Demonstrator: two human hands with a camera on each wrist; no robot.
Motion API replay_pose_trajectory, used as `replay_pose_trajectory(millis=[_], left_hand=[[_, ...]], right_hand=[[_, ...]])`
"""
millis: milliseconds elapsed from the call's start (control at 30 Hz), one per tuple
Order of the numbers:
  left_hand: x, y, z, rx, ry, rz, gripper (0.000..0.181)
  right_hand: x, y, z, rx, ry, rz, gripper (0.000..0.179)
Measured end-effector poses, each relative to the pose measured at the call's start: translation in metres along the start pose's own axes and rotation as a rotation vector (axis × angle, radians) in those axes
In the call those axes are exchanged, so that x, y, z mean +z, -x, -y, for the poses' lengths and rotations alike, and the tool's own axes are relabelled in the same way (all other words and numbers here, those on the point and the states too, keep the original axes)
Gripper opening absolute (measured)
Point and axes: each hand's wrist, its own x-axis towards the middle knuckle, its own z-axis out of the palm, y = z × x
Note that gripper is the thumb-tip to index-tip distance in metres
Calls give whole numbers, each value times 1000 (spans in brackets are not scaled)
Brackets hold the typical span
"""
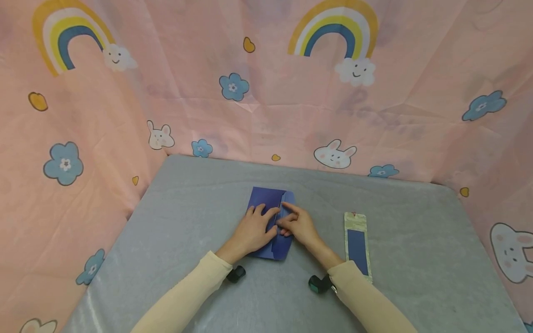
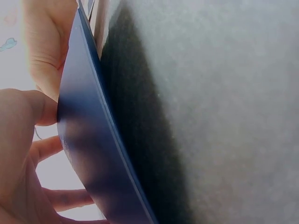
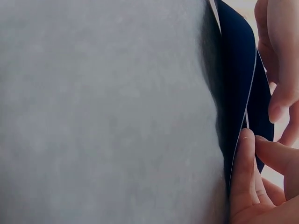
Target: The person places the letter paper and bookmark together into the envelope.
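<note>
A dark blue paper envelope (image 1: 266, 196) lies on the grey table between my hands, its lighter flap (image 1: 287, 247) along the right side. My left hand (image 1: 251, 230) rests on the envelope with fingers spread; in the left wrist view its thumb (image 2: 44, 107) and fingers touch the blue paper (image 2: 88, 98). From the right, my right hand (image 1: 301, 226) pinches the paper at the flap's fold. The right wrist view shows the thumb and a finger (image 3: 245, 158) of that hand at a narrow gap in the blue paper (image 3: 236, 60). What lies inside the envelope is hidden.
Right of the envelope lies a slim gold-edged strip (image 1: 350, 222) with a dark blue panel and a small red tie on top; the right sleeve (image 1: 354, 282) partly covers its lower end. A grey cloth covers the table (image 1: 175, 222). Pink printed curtains (image 1: 270, 120) surround it.
</note>
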Motion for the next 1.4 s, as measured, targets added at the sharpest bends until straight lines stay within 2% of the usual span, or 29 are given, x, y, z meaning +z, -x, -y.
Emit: replay_pose_trajectory(millis=[267, 567, 867, 1233, 1400], left_hand=[[3, -2, 2, 3, -8, -21, 50], [3, -2, 2, -5, -26, -10, 52], [3, -1, 2, -8, -12, -12, 55], [3, -1, 1, -5, -23, -16, 55], [5, -1, 0, -11, -11, -18, 55]], right_hand=[[-10, 3, 5, -40, 14, 1, 66], [-16, 5, 9, -81, 58, -28, 61], [-29, 12, 12, -130, 55, -39, 61], [-49, 23, 14, -153, 77, 20, 61], [-64, 29, 16, -129, 107, 36, 62]])
